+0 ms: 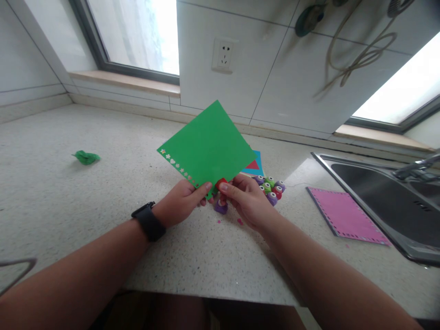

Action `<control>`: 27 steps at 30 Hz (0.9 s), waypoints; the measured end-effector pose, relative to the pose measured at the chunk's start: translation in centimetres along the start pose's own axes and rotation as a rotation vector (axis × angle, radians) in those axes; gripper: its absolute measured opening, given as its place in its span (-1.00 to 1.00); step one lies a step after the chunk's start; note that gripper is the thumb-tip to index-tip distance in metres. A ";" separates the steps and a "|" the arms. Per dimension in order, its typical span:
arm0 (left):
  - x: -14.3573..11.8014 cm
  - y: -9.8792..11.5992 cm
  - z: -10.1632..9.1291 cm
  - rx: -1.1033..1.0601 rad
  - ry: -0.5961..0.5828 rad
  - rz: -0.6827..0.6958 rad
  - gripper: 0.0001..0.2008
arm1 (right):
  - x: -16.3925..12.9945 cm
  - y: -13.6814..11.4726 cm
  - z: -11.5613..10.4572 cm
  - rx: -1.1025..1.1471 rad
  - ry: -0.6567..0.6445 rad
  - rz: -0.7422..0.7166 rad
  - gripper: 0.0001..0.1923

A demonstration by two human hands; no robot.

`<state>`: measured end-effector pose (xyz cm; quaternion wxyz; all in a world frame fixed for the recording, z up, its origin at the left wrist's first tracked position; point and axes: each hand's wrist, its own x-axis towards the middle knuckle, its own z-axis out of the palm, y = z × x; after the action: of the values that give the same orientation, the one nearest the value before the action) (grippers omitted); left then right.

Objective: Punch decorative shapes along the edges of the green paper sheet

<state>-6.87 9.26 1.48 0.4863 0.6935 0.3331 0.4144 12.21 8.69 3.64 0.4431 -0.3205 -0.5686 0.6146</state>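
Observation:
My left hand (187, 199) pinches the lower corner of a sheet of green paper (209, 137), held up at a slant above the counter. Small shapes, among them stars, flowers and a heart, are cut out along its lower left edge. In my right hand (247, 199) is a red craft punch (221, 183), gripped at the paper's lower right edge near that corner. Just below my fingers lies a purple craft punch (221, 207). Several purple, green and red punches (270, 187) stand together beyond my right hand, partly hidden by it.
A pink sheet with punched edges (347, 213) lies beside the sink (330, 165) on the right. Crumpled green material (86, 157) rests at left. Blue and red paper (257, 160) shows behind the green sheet. Pink scraps (239, 222) dot the speckled counter (113, 133).

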 end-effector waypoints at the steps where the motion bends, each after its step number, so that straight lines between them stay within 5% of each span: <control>1: 0.0 0.0 0.0 -0.004 0.001 -0.002 -0.66 | 0.0 0.0 0.0 -0.007 0.003 0.009 -0.69; 7: 0.1 -0.2 -0.1 -0.037 0.096 -0.073 -0.67 | 0.1 -0.2 -0.7 -0.036 0.000 0.046 -0.66; 11: 0.1 -0.6 -0.3 -0.064 0.174 -0.142 -0.60 | 0.0 -0.7 -1.8 -0.069 0.113 0.021 -0.65; 16: 0.4 -0.7 -0.6 -0.255 0.205 -0.107 -0.64 | -0.4 -1.5 -2.9 -0.580 0.160 -0.070 -0.62; 21: 0.6 -0.9 -0.8 -0.433 0.264 -0.123 -0.68 | -1.0 -3.1 -3.1 -1.279 0.028 -0.293 -0.71; 27: 0.7 -1.1 -1.0 -0.538 0.284 -0.172 -0.71 | -1.3 -3.7 -4.0 -1.470 -0.240 -0.259 -0.67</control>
<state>-7.49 10.58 0.83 0.6342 0.4442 0.3336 0.5378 17.03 8.99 6.55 0.1191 -0.3950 -0.9095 0.0509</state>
